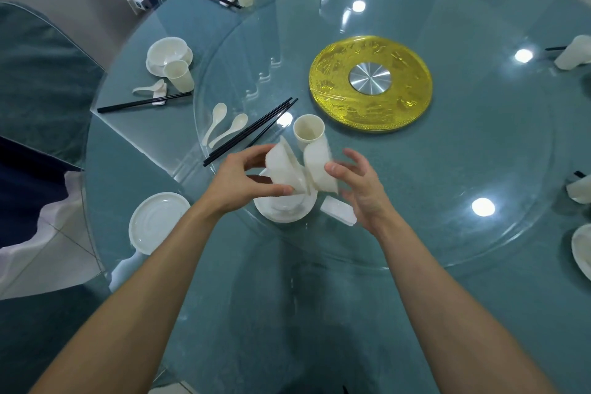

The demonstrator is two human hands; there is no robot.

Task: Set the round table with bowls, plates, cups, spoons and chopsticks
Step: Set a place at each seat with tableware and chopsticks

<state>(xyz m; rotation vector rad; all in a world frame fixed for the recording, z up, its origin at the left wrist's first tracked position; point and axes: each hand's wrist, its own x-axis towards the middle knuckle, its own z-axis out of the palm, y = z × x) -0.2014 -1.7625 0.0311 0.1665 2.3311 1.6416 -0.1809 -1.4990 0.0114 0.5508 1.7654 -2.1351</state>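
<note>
Over the glass turntable's near edge, my left hand (243, 177) grips a white bowl (283, 166) tipped on its side. My right hand (355, 184) grips a second white bowl (318, 166), also tilted, its rim meeting the first one's. Below them lies a white plate (284, 211) with something round in it. A white cup (308, 133) stands just behind the bowls. Two white spoons (224, 128) and several black chopsticks (252, 133) lie to the left on the turntable. An empty plate (158, 221) sits at the near left place.
A gold disc with a steel hub (371, 83) marks the turntable's centre. Laid place settings (171, 67) ring the blue round table (319, 313). A white rectangular piece (339, 211) lies under my right hand. Covered chairs (41, 80) stand at the left.
</note>
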